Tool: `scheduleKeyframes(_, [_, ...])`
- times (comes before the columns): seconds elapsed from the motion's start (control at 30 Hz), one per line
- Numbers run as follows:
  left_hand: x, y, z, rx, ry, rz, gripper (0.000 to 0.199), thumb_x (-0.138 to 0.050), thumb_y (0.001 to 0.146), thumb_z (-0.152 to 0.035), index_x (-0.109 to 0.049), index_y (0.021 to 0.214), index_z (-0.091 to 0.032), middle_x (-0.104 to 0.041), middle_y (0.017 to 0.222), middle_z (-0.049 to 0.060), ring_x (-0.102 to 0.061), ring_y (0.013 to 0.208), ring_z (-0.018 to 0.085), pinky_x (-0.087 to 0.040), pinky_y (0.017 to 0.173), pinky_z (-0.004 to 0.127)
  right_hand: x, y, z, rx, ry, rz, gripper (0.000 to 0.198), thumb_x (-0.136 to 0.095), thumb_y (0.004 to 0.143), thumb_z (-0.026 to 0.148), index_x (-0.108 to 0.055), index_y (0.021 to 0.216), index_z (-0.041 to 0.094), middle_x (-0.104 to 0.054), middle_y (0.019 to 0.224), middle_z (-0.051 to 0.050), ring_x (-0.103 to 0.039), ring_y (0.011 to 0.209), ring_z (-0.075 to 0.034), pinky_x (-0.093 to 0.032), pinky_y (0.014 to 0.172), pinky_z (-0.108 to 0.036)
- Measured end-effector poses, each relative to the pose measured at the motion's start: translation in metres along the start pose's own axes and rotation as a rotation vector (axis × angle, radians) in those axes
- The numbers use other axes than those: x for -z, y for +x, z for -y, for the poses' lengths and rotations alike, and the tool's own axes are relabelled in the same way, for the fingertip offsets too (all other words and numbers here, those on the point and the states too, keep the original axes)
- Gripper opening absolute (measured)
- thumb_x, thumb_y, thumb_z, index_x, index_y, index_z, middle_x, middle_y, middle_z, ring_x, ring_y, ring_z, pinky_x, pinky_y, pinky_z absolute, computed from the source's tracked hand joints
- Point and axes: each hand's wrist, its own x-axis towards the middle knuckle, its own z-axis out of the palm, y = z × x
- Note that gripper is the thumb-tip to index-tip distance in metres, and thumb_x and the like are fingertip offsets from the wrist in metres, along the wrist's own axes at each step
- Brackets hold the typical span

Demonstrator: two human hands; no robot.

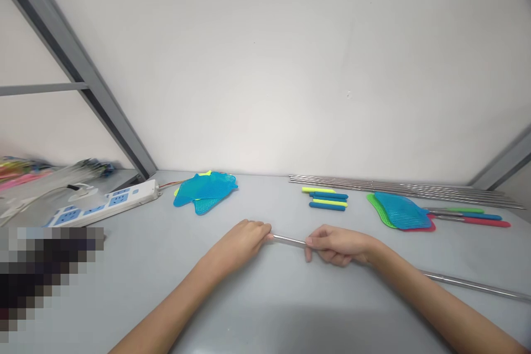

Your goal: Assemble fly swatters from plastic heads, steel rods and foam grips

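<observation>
A thin metal rod [289,240] runs between my two hands, low over the grey table. My left hand [248,239] is closed around the rod's left end, which its fingers hide. Farther right, my right hand [341,245] pinches the same rod between thumb and fingers. A longer stretch of shiny rod shows beyond my right forearm, reaching the right edge of the view; the arm hides how it connects. Blue and yellow handle grips [327,205] lie behind my right hand. Blue mesh fly swatter heads [206,191] are piled behind my left hand, with yellow showing underneath.
Several metal rods [385,185] lie along the wall. Fly swatters [400,211] with green, blue and red handles are stacked at right. A white power strip [120,202] sits at left beside a grey frame post [103,102]. A pixelated dark patch covers the lower left.
</observation>
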Motion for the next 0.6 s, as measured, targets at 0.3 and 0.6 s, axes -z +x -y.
scheduleKeyframes(0.3, [-0.012,0.002,-0.006,0.003,0.075,-0.056,0.027,-0.022,0.085,-0.027,-0.042,0.069,-0.019,-0.053,0.065,-0.001,-0.043,0.054,0.013,-0.028,0.054,0.025,0.008,-0.001,-0.001,-0.024,0.014,0.059,0.034,-0.044,0.074,0.045,-0.056,0.081,0.014,-0.02,0.043,0.009,-0.013,0.033,-0.002,-0.008,0.027,-0.015])
scheduleKeyframes(0.6, [-0.018,0.0,-0.014,0.026,0.1,-0.05,0.021,-0.026,0.084,-0.021,-0.044,0.072,-0.019,-0.053,0.065,0.0,-0.045,0.055,0.014,-0.028,0.055,0.026,0.009,-0.001,-0.001,-0.038,0.008,0.079,0.034,-0.043,0.075,0.044,-0.056,0.082,0.013,-0.022,0.043,0.009,-0.014,0.033,-0.002,-0.009,0.027,-0.015])
